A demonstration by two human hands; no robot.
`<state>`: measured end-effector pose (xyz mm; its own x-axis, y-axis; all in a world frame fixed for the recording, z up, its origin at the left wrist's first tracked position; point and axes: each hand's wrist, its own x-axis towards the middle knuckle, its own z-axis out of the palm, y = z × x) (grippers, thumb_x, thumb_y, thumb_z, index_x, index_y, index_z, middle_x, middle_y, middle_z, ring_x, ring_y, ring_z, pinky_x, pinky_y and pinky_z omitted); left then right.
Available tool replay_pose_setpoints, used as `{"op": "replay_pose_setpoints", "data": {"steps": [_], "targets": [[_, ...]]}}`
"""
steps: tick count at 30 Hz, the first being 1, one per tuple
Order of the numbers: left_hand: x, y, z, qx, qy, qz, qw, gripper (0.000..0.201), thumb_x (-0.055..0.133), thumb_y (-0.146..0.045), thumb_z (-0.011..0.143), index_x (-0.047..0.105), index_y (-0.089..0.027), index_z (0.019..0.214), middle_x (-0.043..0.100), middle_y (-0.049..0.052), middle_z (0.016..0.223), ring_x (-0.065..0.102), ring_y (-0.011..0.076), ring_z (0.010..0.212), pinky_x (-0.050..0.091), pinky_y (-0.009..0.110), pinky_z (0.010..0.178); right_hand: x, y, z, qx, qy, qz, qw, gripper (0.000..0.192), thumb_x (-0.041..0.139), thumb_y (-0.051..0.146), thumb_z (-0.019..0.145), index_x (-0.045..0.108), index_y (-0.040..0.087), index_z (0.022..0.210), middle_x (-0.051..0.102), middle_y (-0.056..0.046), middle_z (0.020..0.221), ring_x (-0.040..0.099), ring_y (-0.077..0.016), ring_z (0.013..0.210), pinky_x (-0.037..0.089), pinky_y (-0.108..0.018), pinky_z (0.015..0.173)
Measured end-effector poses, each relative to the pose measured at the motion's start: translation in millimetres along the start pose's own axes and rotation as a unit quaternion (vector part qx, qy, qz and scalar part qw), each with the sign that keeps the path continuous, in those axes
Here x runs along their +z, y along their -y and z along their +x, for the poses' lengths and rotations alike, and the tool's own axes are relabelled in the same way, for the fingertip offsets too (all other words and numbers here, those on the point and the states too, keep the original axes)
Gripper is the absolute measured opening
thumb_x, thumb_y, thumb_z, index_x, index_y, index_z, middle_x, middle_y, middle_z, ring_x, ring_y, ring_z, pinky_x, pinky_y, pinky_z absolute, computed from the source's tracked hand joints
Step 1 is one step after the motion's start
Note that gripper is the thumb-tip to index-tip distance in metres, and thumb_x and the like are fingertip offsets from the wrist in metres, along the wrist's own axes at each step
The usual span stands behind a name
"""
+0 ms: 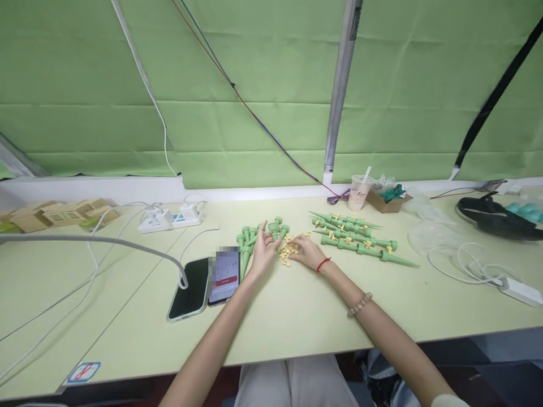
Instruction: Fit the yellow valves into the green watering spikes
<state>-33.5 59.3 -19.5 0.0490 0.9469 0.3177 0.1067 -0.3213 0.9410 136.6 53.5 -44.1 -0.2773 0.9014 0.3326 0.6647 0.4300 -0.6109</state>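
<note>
— While both forearms reach from the near edge toward the middle of the pale green table point(127, 316), how is each hand set?
— Left hand point(263, 253): forearm angled up from near left, wrist raised, palm facing right, fingers loosely spread and half curled. Fingertips touch the standing cluster of green spikes point(254, 237) just beyond it. Whether it grips one, I cannot tell.
— Right hand point(306, 251)?
— Forearm comes in from near right, beaded bracelet point(360, 304) mid-forearm, red string point(323, 264) at the wrist. Palm down, fingers bent, resting on the scatter of small yellow pieces point(287, 252). Whether it has pinched a piece, I cannot tell; the fingertips are too small to read.
— Position of those pieces?
— Between the two hands, mid-table, just right of the standing spikes.
— Other stock?
— A row of assembled spikes point(360, 240) lying flat, right of the right hand. Two phones point(207, 285) side by side, left of the left hand; one screen dark, one lit. Power strip point(169, 219) farther left. Drink cup point(360, 192) with straw and a small cardboard box point(388, 200) at the far edge.
</note>
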Motion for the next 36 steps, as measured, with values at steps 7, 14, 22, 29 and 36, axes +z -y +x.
{"op": "replay_pose_setpoints", "data": {"steps": [7, 14, 22, 29, 36], "targets": [[7.4, -14.7, -9.0, -0.152, 0.0, -0.193, 0.969, 0.075, 0.075, -0.023, 0.06, 0.038, -0.025, 0.124, 0.054, -0.001, 0.084, 0.063, 0.0115, 0.066, 0.052, 0.026, 0.062, 5.7, -5.4, -2.9, -0.07, -0.038, -0.067, 0.995, 0.011, 0.059, 0.023, 0.081, 0.068, 0.017, 0.082, 0.063, -0.007, 0.086, 0.056, -0.0182, 0.085, 0.044, -0.031, 0.078], [0.8, -19.3, -4.1, -0.101, -0.03, -0.158, 0.982, 0.066, 0.067, -0.016, 0.069, 0.034, -0.028, 0.125, 0.057, 0.002, 0.09, 0.064, 0.0121, 0.066, 0.053, 0.029, 0.063, -1.3, -7.9, -2.4, -0.052, -0.08, -0.06, 0.994, 0.012, 0.059, 0.026, 0.08, 0.066, 0.018, 0.086, 0.066, -0.006, 0.089, 0.057, -0.0192, 0.087, 0.043, -0.032, 0.08], [-12.2, -17.6, 1.9, -0.059, -0.107, -0.115, 0.986, 0.058, 0.067, -0.026, 0.069, 0.043, -0.022, 0.122, 0.051, 0.0, 0.081, 0.062, 0.0123, 0.065, 0.055, 0.028, 0.06, -3.0, 21.3, -7.4, -0.102, 0.025, -0.068, 0.992, 0.034, 0.068, 0.038, 0.071, 0.066, 0.018, 0.098, 0.062, -0.008, 0.098, 0.057, -0.0198, 0.091, 0.043, -0.032, 0.084], [-3.7, -12.6, -2.0, -0.085, -0.044, -0.209, 0.973, 0.062, 0.064, -0.022, 0.074, 0.036, -0.024, 0.129, 0.065, 0.007, 0.091, 0.065, 0.0207, 0.085, 0.051, 0.041, 0.079, 7.4, 26.6, 2.0, -0.045, 0.025, -0.188, 0.981, 0.019, 0.055, 0.016, 0.076, 0.066, 0.016, 0.091, 0.063, -0.009, 0.094, 0.055, -0.0201, 0.091, 0.042, -0.031, 0.08], [-14.0, -12.0, 4.6, -0.055, -0.068, -0.272, 0.958, 0.069, 0.069, -0.029, 0.068, 0.036, -0.022, 0.129, 0.064, 0.007, 0.096, 0.066, 0.0171, 0.079, 0.049, 0.038, 0.085, 3.7, 21.3, 5.4, -0.051, -0.037, -0.112, 0.992, 0.012, 0.055, 0.018, 0.078, 0.066, 0.018, 0.083, 0.068, -0.005, 0.082, 0.057, -0.0189, 0.082, 0.043, -0.032, 0.076]]}}
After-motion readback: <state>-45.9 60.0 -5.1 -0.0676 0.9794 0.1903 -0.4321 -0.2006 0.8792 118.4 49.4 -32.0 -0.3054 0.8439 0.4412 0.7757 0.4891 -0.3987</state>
